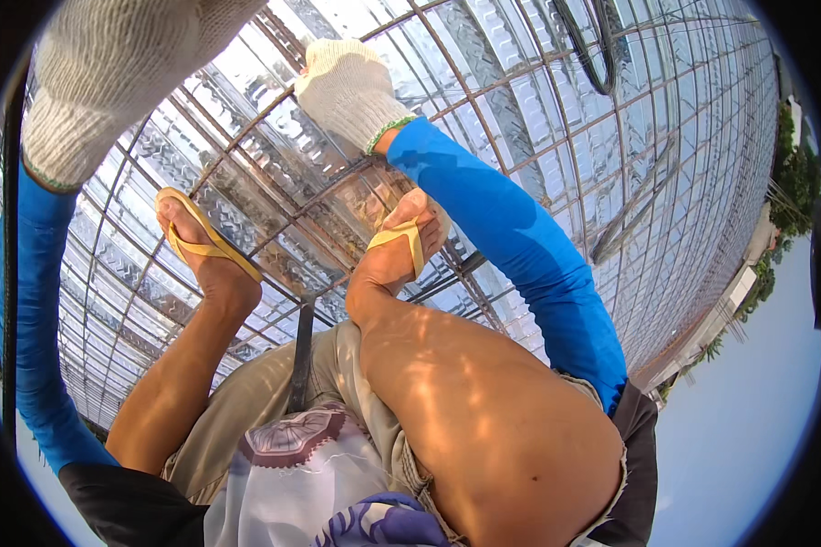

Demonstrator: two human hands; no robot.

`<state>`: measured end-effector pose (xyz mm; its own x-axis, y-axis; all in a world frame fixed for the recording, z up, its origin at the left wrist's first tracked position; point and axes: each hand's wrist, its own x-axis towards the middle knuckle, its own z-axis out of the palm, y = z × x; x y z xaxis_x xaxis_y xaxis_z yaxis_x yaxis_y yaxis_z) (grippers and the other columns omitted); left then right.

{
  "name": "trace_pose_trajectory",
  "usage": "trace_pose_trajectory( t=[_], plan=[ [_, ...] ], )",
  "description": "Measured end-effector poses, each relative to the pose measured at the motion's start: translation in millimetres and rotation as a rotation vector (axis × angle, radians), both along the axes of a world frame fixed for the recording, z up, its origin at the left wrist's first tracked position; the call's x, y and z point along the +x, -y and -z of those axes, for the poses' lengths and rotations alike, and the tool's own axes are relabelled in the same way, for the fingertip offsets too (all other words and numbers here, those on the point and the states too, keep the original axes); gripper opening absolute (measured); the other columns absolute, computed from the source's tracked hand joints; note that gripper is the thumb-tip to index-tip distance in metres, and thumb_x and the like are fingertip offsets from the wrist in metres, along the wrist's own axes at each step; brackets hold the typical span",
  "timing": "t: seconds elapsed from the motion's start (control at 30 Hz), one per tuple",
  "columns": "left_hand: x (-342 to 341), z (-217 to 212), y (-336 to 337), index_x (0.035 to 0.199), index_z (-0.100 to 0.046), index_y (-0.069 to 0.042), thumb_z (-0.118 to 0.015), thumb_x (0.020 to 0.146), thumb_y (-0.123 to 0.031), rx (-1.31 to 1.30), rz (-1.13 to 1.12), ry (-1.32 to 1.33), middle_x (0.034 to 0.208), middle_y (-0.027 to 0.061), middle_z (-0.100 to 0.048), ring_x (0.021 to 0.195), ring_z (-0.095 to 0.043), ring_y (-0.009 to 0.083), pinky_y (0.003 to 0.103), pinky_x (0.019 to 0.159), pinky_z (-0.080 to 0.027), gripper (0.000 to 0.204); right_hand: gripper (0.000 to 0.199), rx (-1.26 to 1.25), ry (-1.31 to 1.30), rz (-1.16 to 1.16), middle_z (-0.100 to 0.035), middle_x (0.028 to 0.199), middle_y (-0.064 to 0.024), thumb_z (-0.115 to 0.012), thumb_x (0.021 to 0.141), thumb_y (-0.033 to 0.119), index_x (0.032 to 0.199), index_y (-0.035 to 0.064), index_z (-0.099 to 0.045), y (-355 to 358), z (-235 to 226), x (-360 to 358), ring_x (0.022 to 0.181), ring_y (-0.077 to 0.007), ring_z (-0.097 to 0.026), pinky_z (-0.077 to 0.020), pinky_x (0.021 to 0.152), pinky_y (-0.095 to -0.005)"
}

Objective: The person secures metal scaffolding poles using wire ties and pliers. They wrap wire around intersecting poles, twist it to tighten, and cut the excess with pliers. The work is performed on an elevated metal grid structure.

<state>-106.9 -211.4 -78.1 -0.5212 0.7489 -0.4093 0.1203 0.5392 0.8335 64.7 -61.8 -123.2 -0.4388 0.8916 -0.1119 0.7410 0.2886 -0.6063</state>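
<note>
My left hand (123, 64), in a cream knitted work glove, looms large at the upper left, raised close to the view. Its fingers run out past the top edge, so their pose is hidden. Farther off, my right hand (348, 89) wears a matching glove with a green-stitched cuff. It is closed in a fist against a rusty steel bar of the rebar mesh (470, 96). What lies inside the fist is hidden. Below both hands, the mesh spreads over shiny ribbed metal decking (511, 128).
My feet, in yellow flip-flops (212, 239), rest on the mesh. A dark looped cable or rod (602, 77) hangs at the upper right. A dark strap (301, 356) runs down between my legs. Green foliage (794, 173) and a pale ledge (739, 290) border the right side.
</note>
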Motion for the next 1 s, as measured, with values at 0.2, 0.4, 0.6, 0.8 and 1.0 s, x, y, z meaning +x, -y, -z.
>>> trace_pose_trajectory(
  t=[0.2, 0.4, 0.6, 0.8, 1.0],
  plan=[
    [18, -38, -122, 0.11, -0.078, -0.001, -0.074, 0.103, -0.024, 0.113, 0.817, -0.406, 0.096, 0.0102, -0.079, 0.085, -0.072, 0.0169, 0.034, 0.079, -0.056, 0.025, 0.02, -0.206, 0.017, 0.101, -0.079, 0.094, -0.023, -0.07, 0.094, 0.022, 0.102, 0.0049, -0.077, 5, -27, 12, 0.092, -0.0406, -0.079, -0.0635, 0.08, -0.0525],
    [36, -6, -85, 0.112, -0.077, 0.0, -0.073, 0.104, -0.024, -0.048, 0.737, -0.262, 0.092, 0.0082, -0.078, 0.083, -0.071, 0.0148, 0.032, 0.081, -0.057, 0.026, 0.031, 0.11, -0.126, 0.476, -0.072, 0.103, -0.0152, -0.079, 0.096, 0.015, 0.122, 0.005, -0.068, 90, -70, 120, 0.096, -0.0293, -0.075, -0.0624, 0.079, -0.0444],
    [98, -8, -54, 0.113, -0.074, -0.001, -0.068, 0.109, -0.026, -0.308, 0.506, 0.354, 0.088, 0.0037, -0.074, 0.07, -0.064, 0.0084, 0.027, 0.065, -0.052, 0.027, 0.045, -0.324, 0.308, 1.406, -0.071, 0.1, -0.0062, -0.092, 0.082, 0.016, 0.116, 0.0008, -0.068, 226, -60, 243, 0.083, -0.0151, -0.069, -0.0574, 0.075, -0.0292],
    [211, 27, -34, 0.12, -0.072, -0.004, -0.069, 0.109, -0.033, -0.212, 0.194, 0.594, 0.093, 0.0073, -0.075, 0.073, -0.069, 0.0141, 0.03, 0.065, -0.056, 0.031, 0.055, -0.508, 0.144, 1.405, -0.076, 0.103, -0.0122, -0.094, 0.075, 0.026, 0.112, -0.0022, -0.065, 259, -24, 247, 0.092, -0.0187, -0.072, -0.0584, 0.078, -0.0357],
    [255, 2, -48, 0.122, -0.073, -0.002, -0.066, 0.109, -0.034, -0.251, 0.166, 0.535, 0.096, 0.0086, -0.076, 0.089, -0.072, 0.0178, 0.032, 0.078, -0.056, 0.036, 0.043, -0.355, 0.018, 1.185, -0.053, 0.083, -0.0021, -0.088, 0.078, 0.015, 0.105, 0.0055, -0.056, 235, -77, 246, 0.073, -0.0145, -0.05, -0.0498, 0.074, -0.0321]
  ],
)
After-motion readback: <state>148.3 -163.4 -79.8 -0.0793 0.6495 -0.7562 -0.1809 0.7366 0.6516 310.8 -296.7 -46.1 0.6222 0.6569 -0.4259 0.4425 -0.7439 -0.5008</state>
